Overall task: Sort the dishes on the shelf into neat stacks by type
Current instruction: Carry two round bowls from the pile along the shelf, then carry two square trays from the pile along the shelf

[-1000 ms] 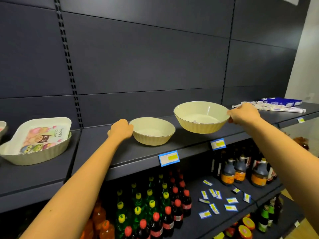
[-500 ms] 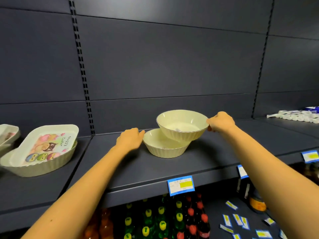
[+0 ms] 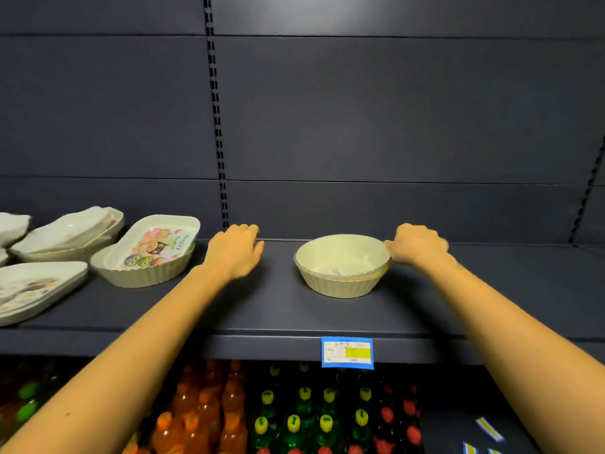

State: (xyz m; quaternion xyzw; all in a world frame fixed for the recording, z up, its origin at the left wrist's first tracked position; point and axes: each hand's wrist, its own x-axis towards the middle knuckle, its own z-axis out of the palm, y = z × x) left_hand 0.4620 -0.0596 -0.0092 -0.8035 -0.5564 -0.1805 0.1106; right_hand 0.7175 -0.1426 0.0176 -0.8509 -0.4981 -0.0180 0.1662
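ribbed cream bowls [image 3: 342, 276] nested | right hand [image 3: 417, 245] pinching rim | left hand [image 3: 236, 249] released, empty

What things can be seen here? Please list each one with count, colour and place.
round bowls: two, cream, nested in one stack, middle of the shelf
owl dish: one, cream with colour print, on the shelf left of the bowls, lying in a similar dish
oval dishes: several, white, far left of the shelf, count unclear
shelf: one, dark grey
price tag: one, blue and yellow, front edge of the shelf
bottles: many, orange, yellow, green and red caps, below the shelf
left hand: empty, above the shelf left of the bowls
right hand: at the bowls' right rim, grip unclear
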